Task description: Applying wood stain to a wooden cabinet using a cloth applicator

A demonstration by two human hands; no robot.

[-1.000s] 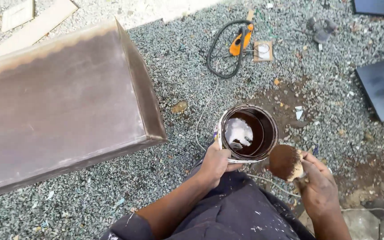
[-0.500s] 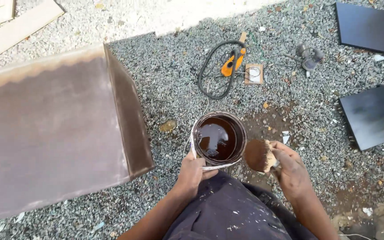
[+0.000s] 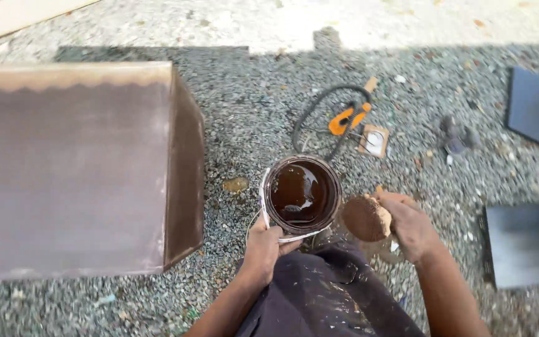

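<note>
Stain-soaked sponge (image 3: 365,218), brown and rounded, sits clamped in the right hand (image 3: 410,224), fingers curled around its far side, held just to the right of an open can of dark wood stain (image 3: 301,195). The left hand (image 3: 264,247) is closed on the near rim of that can, thumb over the edge by its white handle, steadying it on the gravel ground (image 3: 251,118). The liquid inside looks glossy and fairly full. Left of the left hand stands a large wooden box panel (image 3: 70,168), its broad face already dark brown with a pale unstained strip along the far edge. Beyond the can lie an orange-handled tool with a black cord (image 3: 344,118) and a small square piece with a white disc (image 3: 373,141); right of the right hand lie two dark flat panels (image 3: 525,243). Judging from this, the step in hand is loading the sponge between coats: it is out of the can and apparently charged. The next move would call for carrying it leftward across the can without dripping, then wiping evenly toward the pale strip while the left hand keeps the can from tipping.
</note>
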